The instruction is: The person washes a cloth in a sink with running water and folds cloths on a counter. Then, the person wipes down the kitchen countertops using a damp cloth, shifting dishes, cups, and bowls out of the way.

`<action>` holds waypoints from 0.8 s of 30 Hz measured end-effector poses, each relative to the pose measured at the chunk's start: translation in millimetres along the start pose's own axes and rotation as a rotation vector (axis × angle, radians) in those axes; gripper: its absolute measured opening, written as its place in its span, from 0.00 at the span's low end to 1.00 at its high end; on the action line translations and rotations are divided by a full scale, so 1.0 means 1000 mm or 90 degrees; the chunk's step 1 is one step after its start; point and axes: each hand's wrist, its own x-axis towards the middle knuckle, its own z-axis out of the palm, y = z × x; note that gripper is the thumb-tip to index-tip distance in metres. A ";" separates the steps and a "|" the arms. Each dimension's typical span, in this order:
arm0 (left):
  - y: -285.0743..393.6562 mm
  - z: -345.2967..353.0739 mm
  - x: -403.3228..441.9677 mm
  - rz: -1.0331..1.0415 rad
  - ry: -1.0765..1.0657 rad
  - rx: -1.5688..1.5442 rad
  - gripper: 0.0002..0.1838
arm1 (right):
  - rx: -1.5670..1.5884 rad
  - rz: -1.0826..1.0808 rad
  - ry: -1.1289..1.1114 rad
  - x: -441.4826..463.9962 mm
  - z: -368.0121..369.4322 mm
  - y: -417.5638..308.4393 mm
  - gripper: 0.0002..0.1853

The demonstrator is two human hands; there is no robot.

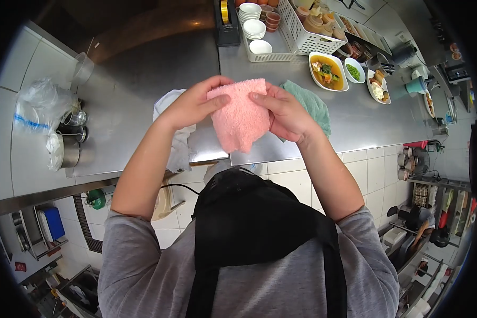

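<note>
A pink terry cloth (239,117) hangs between both hands above the front edge of the steel counter. My left hand (209,100) grips its upper left corner, thumb on the near face and the other fingers partly behind. At the upper right, my right hand (287,110) pinches the cloth the same way. Its lower end droops to a loose point. Behind my left wrist, a white cloth (181,140) lies over the counter edge. Beyond my right hand is a green cloth (308,106), spread on the counter and partly covered by the hand.
On the steel counter (365,116) stand a soup bowl (327,71), a bowl of chopped greens (354,70) and a plate of food (378,87). Behind are stacked white bowls (254,29), a white basket (312,40) and a tape dispenser (227,24). A metal pot (70,151) sits far left.
</note>
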 end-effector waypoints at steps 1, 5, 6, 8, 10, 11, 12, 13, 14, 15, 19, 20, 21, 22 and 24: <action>-0.004 -0.006 0.009 0.003 -0.029 0.057 0.21 | -0.003 -0.016 0.005 0.004 -0.004 -0.001 0.19; -0.024 -0.032 0.069 -0.062 0.066 0.056 0.19 | 0.009 -0.096 0.112 0.042 -0.057 -0.002 0.20; -0.050 -0.041 0.090 -0.063 0.063 0.056 0.19 | -0.310 -0.166 0.285 0.051 -0.086 0.006 0.20; -0.103 -0.053 0.124 -0.081 0.340 0.378 0.21 | -0.633 -0.232 0.459 0.043 -0.128 0.031 0.19; -0.106 -0.043 0.127 -0.053 0.311 0.474 0.23 | -1.317 -0.283 0.391 0.012 -0.148 0.058 0.18; -0.109 -0.034 0.126 -0.031 0.285 0.567 0.25 | -1.265 -0.384 0.454 0.004 -0.145 0.065 0.14; -0.118 -0.025 0.127 -0.030 0.282 0.564 0.25 | -1.267 -0.379 0.457 -0.005 -0.139 0.063 0.14; -0.131 -0.015 0.127 -0.005 0.202 0.633 0.27 | -1.098 -0.443 0.483 -0.015 -0.123 0.053 0.13; -0.139 -0.006 0.122 0.019 0.119 0.700 0.30 | -0.924 -0.496 0.503 -0.028 -0.102 0.041 0.11; -0.133 0.006 0.108 -0.025 0.071 0.749 0.35 | -0.812 -0.489 0.528 -0.052 -0.072 0.022 0.08; -0.140 -0.020 0.107 -0.024 -0.068 0.738 0.37 | -0.540 -0.809 0.326 -0.210 0.010 -0.050 0.14; -0.134 -0.022 0.105 0.025 -0.061 0.799 0.34 | -0.502 -0.841 0.105 -0.266 0.026 -0.068 0.27; -0.129 -0.025 0.104 0.076 -0.053 0.861 0.32 | -0.663 -0.723 0.063 -0.297 0.081 -0.105 0.23; -0.127 -0.023 0.103 0.069 -0.057 0.873 0.32 | -0.814 -0.595 0.019 -0.313 0.117 -0.132 0.19; -0.119 -0.008 0.115 0.177 0.030 0.713 0.26 | -0.955 -0.649 -0.009 -0.299 0.145 -0.135 0.19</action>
